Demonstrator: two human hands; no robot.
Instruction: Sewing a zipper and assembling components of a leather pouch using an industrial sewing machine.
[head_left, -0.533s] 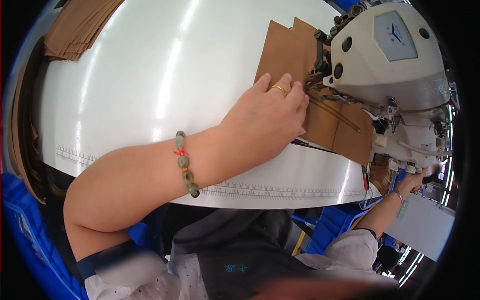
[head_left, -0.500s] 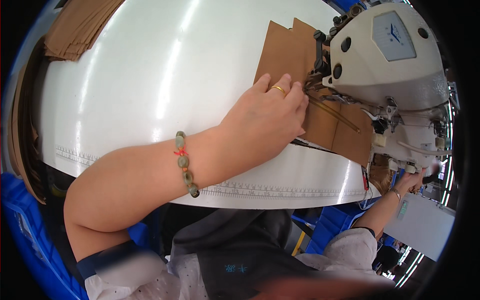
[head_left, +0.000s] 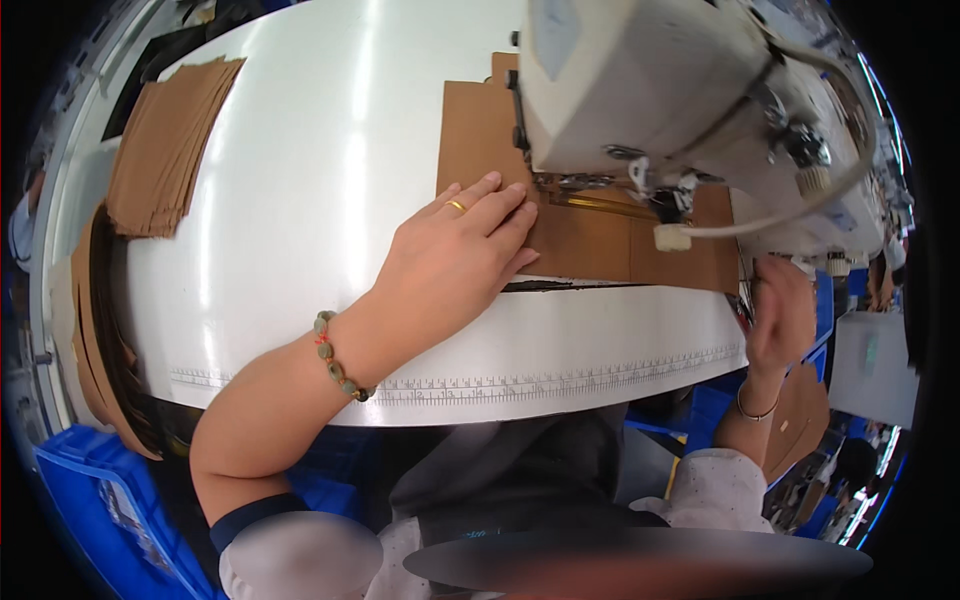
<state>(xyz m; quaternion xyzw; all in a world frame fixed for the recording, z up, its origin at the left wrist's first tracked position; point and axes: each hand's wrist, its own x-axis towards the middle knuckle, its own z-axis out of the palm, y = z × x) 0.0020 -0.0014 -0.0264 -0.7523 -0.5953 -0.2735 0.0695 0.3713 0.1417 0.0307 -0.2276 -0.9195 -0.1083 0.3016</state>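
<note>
Your left hand [head_left: 455,255] lies flat, fingers together, pressing the brown cardboard piece [head_left: 590,235] onto the white table [head_left: 300,200] under the sewing machine [head_left: 660,100]. Your right hand [head_left: 780,310] sits at the piece's right edge; its grip is unclear.

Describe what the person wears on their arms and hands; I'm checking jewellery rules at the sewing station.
The left hand has a thin gold ring on one finger and a green bead bracelet with a red accent at the wrist. The right hand has a thin bangle at the wrist. Both forearms are bare, light sleeves pushed up.
</note>
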